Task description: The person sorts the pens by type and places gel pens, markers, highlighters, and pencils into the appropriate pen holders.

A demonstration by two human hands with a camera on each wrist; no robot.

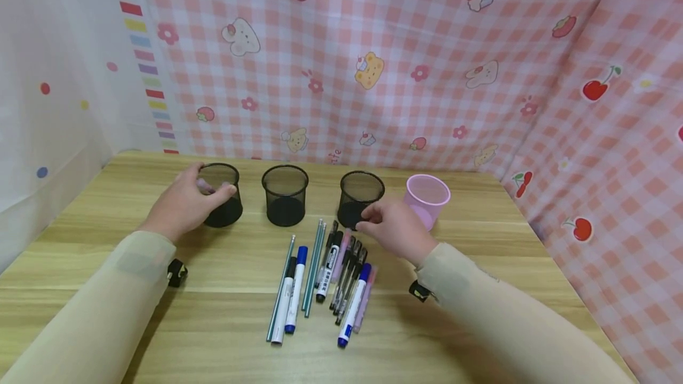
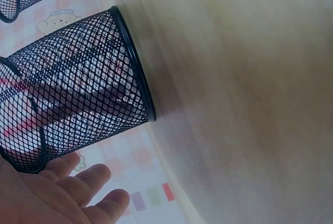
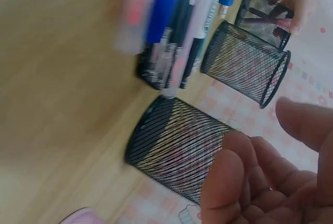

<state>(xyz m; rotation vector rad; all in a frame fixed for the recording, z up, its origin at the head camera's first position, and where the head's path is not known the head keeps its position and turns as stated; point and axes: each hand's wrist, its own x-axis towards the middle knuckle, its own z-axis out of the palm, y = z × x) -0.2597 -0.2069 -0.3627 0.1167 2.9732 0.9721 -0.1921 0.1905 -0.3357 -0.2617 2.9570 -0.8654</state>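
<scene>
My left hand (image 1: 184,200) is at the leftmost black mesh pen cup (image 1: 224,211), thumb across its front and fingers by its left rim. In the left wrist view the fingers (image 2: 86,180) lie loosely extended beside the cup's wall, not wrapped round it. Two slim pinkish sticks (image 2: 78,104) show crossed through the mesh, inside that cup. Near the third black cup (image 1: 354,191) hovers my right hand (image 1: 400,230), fingers loosely bent and thumb apart, nothing between them in the right wrist view. Below it lie several clear-barrelled pens (image 1: 349,277) and a pink pen (image 1: 365,301).
A second black cup (image 1: 285,194) and a pink cup (image 1: 427,200) complete the row at the back. Green pencils (image 1: 315,268), blue-capped markers (image 1: 296,289) and black-capped markers (image 1: 283,307) lie on the wooden table (image 1: 213,325). Checked cloth (image 1: 341,34) hangs behind.
</scene>
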